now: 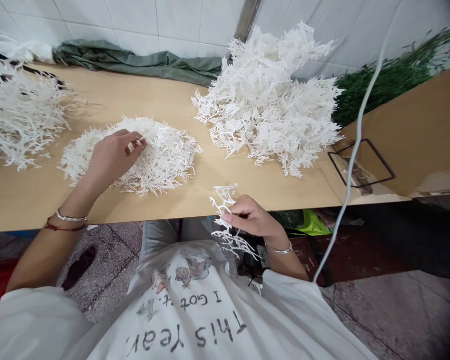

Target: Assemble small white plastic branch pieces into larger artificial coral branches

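Observation:
My left hand (114, 156) is over a low pile of small white plastic sprigs (165, 155), its thumb and fingertips drawn together in a pinch. What lies between those fingertips is too small to make out. At the table's front edge, my right hand (251, 216) grips a white branching plastic stem (225, 235) between thumb and fingers. The forked ends of the stem stick out above and below the grip. A tall heap of bushy white branches (273, 100) rises at the back right. More white branches (18, 115) lie at the far left.
The tan table (97, 92) runs across in front of me, with a dark green cloth (142, 62) along the wall. A white cable (354, 150) hangs down on the right. Green artificial foliage (390, 80) and a black rectangular frame (362, 165) are beyond it.

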### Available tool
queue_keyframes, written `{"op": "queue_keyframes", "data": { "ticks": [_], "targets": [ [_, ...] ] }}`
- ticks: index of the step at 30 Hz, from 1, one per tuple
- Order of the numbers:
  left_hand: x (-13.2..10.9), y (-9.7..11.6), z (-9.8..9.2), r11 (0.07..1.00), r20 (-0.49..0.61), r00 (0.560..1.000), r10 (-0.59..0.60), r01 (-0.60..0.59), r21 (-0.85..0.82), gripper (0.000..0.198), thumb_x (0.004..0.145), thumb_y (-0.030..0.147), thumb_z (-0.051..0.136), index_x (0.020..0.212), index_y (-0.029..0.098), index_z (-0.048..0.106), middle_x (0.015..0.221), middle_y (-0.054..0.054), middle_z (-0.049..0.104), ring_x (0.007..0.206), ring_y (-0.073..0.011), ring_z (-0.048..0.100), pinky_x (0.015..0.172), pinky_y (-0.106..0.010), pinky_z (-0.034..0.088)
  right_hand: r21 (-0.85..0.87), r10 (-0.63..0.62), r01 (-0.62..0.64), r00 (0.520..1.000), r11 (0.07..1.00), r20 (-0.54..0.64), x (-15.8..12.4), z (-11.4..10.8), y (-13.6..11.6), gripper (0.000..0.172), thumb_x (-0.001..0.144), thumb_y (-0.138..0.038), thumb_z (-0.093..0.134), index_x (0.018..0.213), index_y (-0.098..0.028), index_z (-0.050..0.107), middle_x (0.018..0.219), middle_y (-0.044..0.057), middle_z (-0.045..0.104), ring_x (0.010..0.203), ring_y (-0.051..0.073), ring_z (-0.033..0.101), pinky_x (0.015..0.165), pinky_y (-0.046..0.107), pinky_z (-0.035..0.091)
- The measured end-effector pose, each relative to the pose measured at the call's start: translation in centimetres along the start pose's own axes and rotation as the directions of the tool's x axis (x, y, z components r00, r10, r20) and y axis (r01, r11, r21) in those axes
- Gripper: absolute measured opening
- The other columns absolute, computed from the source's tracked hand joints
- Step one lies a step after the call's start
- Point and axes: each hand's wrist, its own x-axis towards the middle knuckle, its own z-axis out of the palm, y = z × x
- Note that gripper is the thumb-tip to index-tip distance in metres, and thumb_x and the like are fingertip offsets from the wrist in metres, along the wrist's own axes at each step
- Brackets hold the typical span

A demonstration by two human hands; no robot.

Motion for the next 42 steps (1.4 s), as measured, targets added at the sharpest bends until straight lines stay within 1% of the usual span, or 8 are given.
{"op": "queue_keyframes", "data": {
  "ticks": [10, 18, 24, 28, 32, 38, 40, 42],
  "targets": [
    [0.6, -0.2, -0.2, 0.989, -0.081, 0.988, -0.133, 0.127, -0.075, 0.061, 0.095, 0.056, 0.025, 0.086, 0.021, 0.074, 0.087, 0.001, 0.067, 0.063, -0.0067, 0.046, 0.060, -0.024, 0.028, -0.014, 0.028, -0.028, 1.000, 1.000, 0.000, 0.8, 0.3, 0.1, 0.048, 0.092, -0.028, 0.047, 0.055, -0.014, 0.019, 0.051, -0.004, 0.015, 0.046, 0.001, 0.015, 0.045, 0.019, 0.013],
    [0.6, -1.0, 0.1, 1.000, -0.111, 0.994, -0.019, 0.017, -0.016, 0.028, 0.085, 0.040, 0.052, 0.096, 0.023, 0.071, 0.079, 0.003, 0.061, 0.063, -0.0052, 0.044, 0.060, -0.021, 0.031, -0.072, 0.041, -0.042, 0.999, 0.997, -0.016, 0.7, 0.4, -0.1, 0.047, 0.091, -0.025, 0.047, 0.055, -0.014, 0.020, 0.051, -0.004, 0.015, 0.047, 0.001, 0.015, 0.045, 0.018, 0.013],
    [-1.7, 2.4, -0.5, 0.911, -0.284, 0.937, 0.205, -0.288, -0.294, 0.028, 0.083, 0.038, 0.062, 0.106, 0.025, 0.070, 0.082, 0.000, 0.064, 0.057, -0.0040, 0.042, 0.056, -0.020, 0.037, -0.107, -0.020, 0.020, 1.000, 0.994, 0.009, 1.3, 0.9, -0.4, 0.045, 0.089, -0.020, 0.049, 0.055, -0.013, 0.021, 0.051, -0.004, 0.015, 0.046, 0.001, 0.014, 0.044, 0.017, 0.013],
    [-4.6, 6.9, -0.4, 0.696, -0.177, 0.839, 0.514, -0.529, -0.486, 0.040, 0.081, 0.035, 0.066, 0.118, 0.022, 0.065, 0.094, -0.005, 0.065, 0.073, -0.0072, 0.056, 0.063, -0.019, 0.044, -0.243, -0.035, 0.038, 0.999, 0.969, 0.015, 2.1, 1.5, -0.7, 0.043, 0.089, -0.022, 0.051, 0.054, -0.010, 0.028, 0.050, -0.005, 0.019, 0.047, 0.000, 0.017, 0.047, 0.016, 0.016],
    [-5.5, 8.8, 0.7, 0.634, -0.225, 0.768, 0.599, -0.627, -0.453, 0.028, 0.084, 0.025, 0.063, 0.111, 0.024, 0.069, 0.086, -0.003, 0.065, 0.075, -0.0081, 0.056, 0.068, -0.021, 0.044, -0.344, -0.004, 0.027, 0.998, 0.939, 0.068, 2.4, 1.9, -1.0, 0.045, 0.091, -0.026, 0.049, 0.053, -0.010, 0.031, 0.048, -0.005, 0.021, 0.046, 0.000, 0.017, 0.049, 0.018, 0.017],
    [-5.3, 8.5, 1.3, 0.566, -0.351, 0.911, 0.216, -0.409, -0.715, 0.019, 0.079, 0.017, 0.068, 0.093, 0.027, 0.075, 0.077, -0.001, 0.067, 0.070, -0.0076, 0.055, 0.065, -0.022, 0.044, -0.374, -0.050, 0.013, 0.995, 0.927, -0.089, 2.6, 2.0, -1.2, 0.040, 0.089, -0.021, 0.049, 0.056, -0.011, 0.030, 0.050, -0.004, 0.022, 0.047, 0.000, 0.019, 0.049, 0.018, 0.017],
    [-5.6, 9.0, 1.6, 0.532, -0.504, 0.863, 0.027, -0.439, -0.724, 0.019, 0.077, 0.017, 0.070, 0.090, 0.030, 0.075, 0.071, 0.001, 0.064, 0.069, -0.0078, 0.053, 0.071, -0.024, 0.046, -0.354, -0.106, 0.034, 0.977, 0.935, -0.186, 2.9, 2.3, -1.5, 0.038, 0.088, -0.017, 0.050, 0.056, -0.011, 0.030, 0.052, -0.004, 0.022, 0.048, 0.001, 0.019, 0.049, 0.017, 0.018],
    [-5.9, 9.8, 1.9, 0.497, -0.656, 0.738, -0.157, -0.515, -0.698, 0.016, 0.078, 0.019, 0.069, 0.087, 0.031, 0.075, 0.069, 0.001, 0.063, 0.072, -0.0083, 0.053, 0.082, -0.028, 0.046, -0.358, -0.185, 0.097, 0.957, 0.929, -0.221, 3.3, 2.7, -1.8, 0.035, 0.086, -0.014, 0.052, 0.057, -0.011, 0.032, 0.053, -0.004, 0.023, 0.048, 0.000, 0.020, 0.049, 0.017, 0.019]
  ]
}}
